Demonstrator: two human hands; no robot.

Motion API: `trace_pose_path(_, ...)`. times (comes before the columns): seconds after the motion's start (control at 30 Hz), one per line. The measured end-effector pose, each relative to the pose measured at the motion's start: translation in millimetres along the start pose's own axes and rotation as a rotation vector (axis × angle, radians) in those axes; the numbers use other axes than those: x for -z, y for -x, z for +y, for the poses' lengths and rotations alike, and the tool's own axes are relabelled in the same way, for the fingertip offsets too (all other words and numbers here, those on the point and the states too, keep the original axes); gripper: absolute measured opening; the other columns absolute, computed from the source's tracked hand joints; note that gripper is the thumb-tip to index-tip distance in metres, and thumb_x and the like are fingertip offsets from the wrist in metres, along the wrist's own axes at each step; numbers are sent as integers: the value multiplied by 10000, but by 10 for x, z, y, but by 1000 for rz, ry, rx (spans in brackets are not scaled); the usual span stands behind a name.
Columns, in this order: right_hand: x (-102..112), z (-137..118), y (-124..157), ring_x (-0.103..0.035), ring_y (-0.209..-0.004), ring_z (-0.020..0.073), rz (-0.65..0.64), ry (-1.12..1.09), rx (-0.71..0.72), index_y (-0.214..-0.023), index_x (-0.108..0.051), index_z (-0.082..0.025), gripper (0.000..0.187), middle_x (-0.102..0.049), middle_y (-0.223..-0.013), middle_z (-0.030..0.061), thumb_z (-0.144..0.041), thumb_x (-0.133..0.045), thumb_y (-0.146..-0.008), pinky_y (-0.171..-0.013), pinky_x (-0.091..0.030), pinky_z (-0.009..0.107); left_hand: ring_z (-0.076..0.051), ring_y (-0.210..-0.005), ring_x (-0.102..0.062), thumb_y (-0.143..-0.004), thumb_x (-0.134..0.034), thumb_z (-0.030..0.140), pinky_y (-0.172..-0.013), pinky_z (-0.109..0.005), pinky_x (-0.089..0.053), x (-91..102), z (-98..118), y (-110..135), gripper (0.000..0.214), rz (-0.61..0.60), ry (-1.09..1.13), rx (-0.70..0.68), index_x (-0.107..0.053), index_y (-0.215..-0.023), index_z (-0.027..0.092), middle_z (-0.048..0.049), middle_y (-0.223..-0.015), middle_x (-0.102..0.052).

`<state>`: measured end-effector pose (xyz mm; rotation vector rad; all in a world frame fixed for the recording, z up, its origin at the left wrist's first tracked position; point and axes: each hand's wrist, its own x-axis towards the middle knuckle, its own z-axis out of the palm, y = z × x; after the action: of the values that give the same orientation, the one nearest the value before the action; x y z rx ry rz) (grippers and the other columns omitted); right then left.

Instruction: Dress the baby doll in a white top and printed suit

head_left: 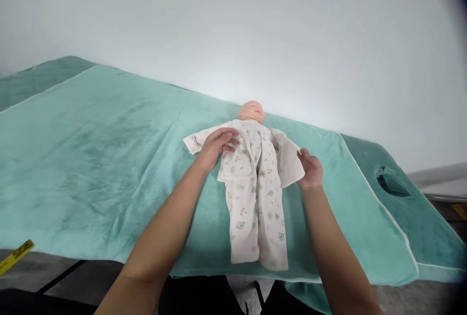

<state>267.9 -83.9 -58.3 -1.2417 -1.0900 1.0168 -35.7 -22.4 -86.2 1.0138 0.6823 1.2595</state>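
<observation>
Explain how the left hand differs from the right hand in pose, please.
The left hand lies on the printed front of the white top, fingers extended; the right hand holds the edge of the plain, turned-out flap, fingers curled. The left hand is nearer the doll's head than the right hand. Both are bare.

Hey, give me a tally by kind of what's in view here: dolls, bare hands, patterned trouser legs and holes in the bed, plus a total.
Dolls: 1
Bare hands: 2, left hand and right hand
Patterned trouser legs: 2
Holes in the bed: 1
Total: 6
</observation>
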Motion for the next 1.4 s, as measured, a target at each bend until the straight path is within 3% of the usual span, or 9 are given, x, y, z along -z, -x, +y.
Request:
trace_pose_path(0.2, -520, -290, -241, -691, -967, 260, -540, -171, -51, -770, -540, -249, 302, -721, -1105, 50, -419, -788, -738, -795, -566, 427, -162, -903, -677, -840, -696, 351, -660, -248, -557, -10, 81, 41, 365, -51, -26, 27, -697, -1174, 205, -102, -1421, -589)
trace_pose_path(0.4, -615, 178, -524, -479, -570, 68, -143, -578, -54, -761, -554, -244, 281, -632, -808, -28, -397, -787, -725, -330, -263, 117, -150, -800, -687, -855, -684, 358, -602, -259, -539, 6, 110, -40, 354, -24, -84, 50, -697, -1184, 229, -96, -1401, -616)
trace_pose_path(0.5, -659, 311, -604, -381, -511, 51, -155, -556, -89, -742, -557, -220, 249, -583, -759, -22, -368, -757, -761, -300, -168, 124, -161, -792, -681, -904, -634, 361, -651, -305, -546, 12, 11, -104, 339, 5, -332, -61, -689, -1220, 252, -86, -1361, -649)
trace_pose_path(0.7, -661, 325, -671, -414, -549, 61, -225, -561, -89, -789, -565, -212, 207, -594, -815, -4, -372, -695, -808, -328, -174, 145, -249, -1350, -493, -974, -537, 286, -1170, -504, -342, -254, -120, -181, 315, -70, -927, -421, -682, -1254, 296, -34, -1410, -623)
trace_pose_path(0.83, -616, 364, -686, -452, -580, 76, -218, -529, -88, -824, -560, -223, 217, -609, -847, -4, -393, -689, -790, -346, -184, 166, -239, -1323, -543, -987, -515, 331, -1175, -465, -352, -645, 9, -265, 327, -224, -874, -379, -670, -1273, 301, -40, -1336, -672)
trace_pose_path(0.93, -599, 389, -693, -469, -595, 79, -222, -514, -78, -842, -557, -223, 222, -614, -861, -1, -398, -681, -786, -361, -188, 174, -224, -1094, -678, -977, -518, 410, -991, -393, -510, -801, 119, -403, 319, -133, -644, -343, -692, -1203, 266, -60, -1214, -718)
trace_pose_path(1.1, -671, 341, -638, -481, -579, 103, -53, -166, 25, -838, -555, -235, 235, -627, -839, 1, -460, -622, -822, -415, -300, 215, -191, -935, -653, -930, -564, 334, -880, -342, -508, -597, 111, -704, 263, 208, -835, -280, -712, -1125, 240, -44, -1049, -725)
trace_pose_path(1.27, -842, 119, -512, -607, -828, 172, 83, 428, 301, -985, -625, -253, 220, -670, -985, 31, -445, -565, -898, -750, -495, 314, -181, -832, -622, -910, -564, 363, -789, -334, -474, -450, 41, -837, 229, 50, -1096, -174, -742, -969, 232, -40, -960, -686)
trace_pose_path(1.4, -1036, -131, -597, -627, -846, 212, -29, 837, 213, -939, -617, -240, 240, -689, -972, 57, -463, -531, -921, -778, -459, 350, -179, -798, -620, -889, -580, 354, -696, -314, -449, -514, 61, -852, 179, 27, -1058, -137, -703, -839, 234, -10, -884, -702)
